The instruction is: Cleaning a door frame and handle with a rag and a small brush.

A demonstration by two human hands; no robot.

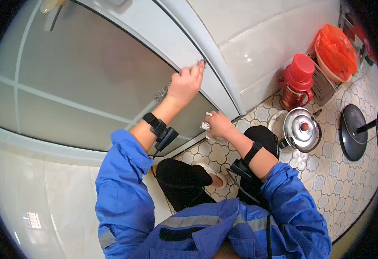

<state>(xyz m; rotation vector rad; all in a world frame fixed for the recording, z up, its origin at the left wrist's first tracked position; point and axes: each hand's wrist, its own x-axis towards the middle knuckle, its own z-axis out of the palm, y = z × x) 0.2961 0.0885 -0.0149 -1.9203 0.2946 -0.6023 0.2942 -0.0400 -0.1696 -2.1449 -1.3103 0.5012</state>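
Note:
My left hand [185, 85] is closed over a grey steel wool scrubber [162, 92] and lies against the white frame of a frosted glass door [98, 56]. Wiry grey strands poke out near the heel of the hand, and a dark tuft shows by the fingertips. Low by the door's bottom corner, my right hand [220, 125] grips a crumpled white cloth [206, 125], mostly hidden by the fingers. Both wrists carry black straps with small black devices.
On the patterned floor at right stand a red thermos flask [299, 82] and a metal kettle [301, 128]. Beyond them are a basin with an orange-red plastic bag [336, 54] and a round black base [353, 132]. White tiled wall [258, 47] adjoins the door frame.

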